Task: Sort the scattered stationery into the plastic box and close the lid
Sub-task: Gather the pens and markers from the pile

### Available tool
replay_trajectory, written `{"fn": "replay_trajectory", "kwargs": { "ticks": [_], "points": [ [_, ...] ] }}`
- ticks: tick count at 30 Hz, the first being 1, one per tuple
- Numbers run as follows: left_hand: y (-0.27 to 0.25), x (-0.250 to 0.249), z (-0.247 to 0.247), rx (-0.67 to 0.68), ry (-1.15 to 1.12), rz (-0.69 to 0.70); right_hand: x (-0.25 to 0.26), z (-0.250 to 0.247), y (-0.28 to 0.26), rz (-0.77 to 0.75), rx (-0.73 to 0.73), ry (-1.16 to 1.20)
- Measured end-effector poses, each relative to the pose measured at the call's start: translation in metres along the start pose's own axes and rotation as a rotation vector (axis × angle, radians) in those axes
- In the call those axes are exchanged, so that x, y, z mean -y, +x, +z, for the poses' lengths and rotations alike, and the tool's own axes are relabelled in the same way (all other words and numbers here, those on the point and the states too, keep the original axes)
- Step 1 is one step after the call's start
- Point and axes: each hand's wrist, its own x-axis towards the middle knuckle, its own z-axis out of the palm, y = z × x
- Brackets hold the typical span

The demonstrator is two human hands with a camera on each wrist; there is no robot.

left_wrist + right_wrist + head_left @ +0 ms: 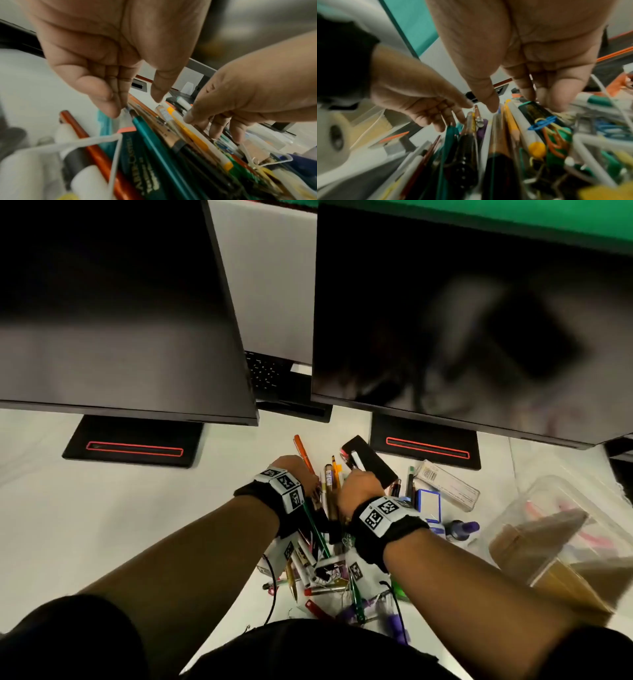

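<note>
A heap of pens and pencils lies on the white desk, with both my hands over its far end. My left hand reaches down with straight fingers touching the pencil tips beside a teal pencil, thumb apart, nothing pinched. My right hand is just to its right; its fingertips rest on a black item and its thumb hangs over a yellow pencil. The clear plastic box stands open at the right with brown pieces inside. I cannot make out its lid.
A black stapler lies just beyond my right hand. A clear case, a blue-white box and a purple bottle sit between heap and box. Coloured paper clips are mixed in. Two dark monitors overhang the desk.
</note>
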Motion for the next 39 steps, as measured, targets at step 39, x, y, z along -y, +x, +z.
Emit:
{"fn": "replay_trajectory", "kwargs": {
  "ticks": [39],
  "points": [
    [0.007, -0.042, 0.022, 0.076, 0.099, 0.021, -0.018, 0.024, 0.013, -0.142, 0.062, 0.247]
  ]
}}
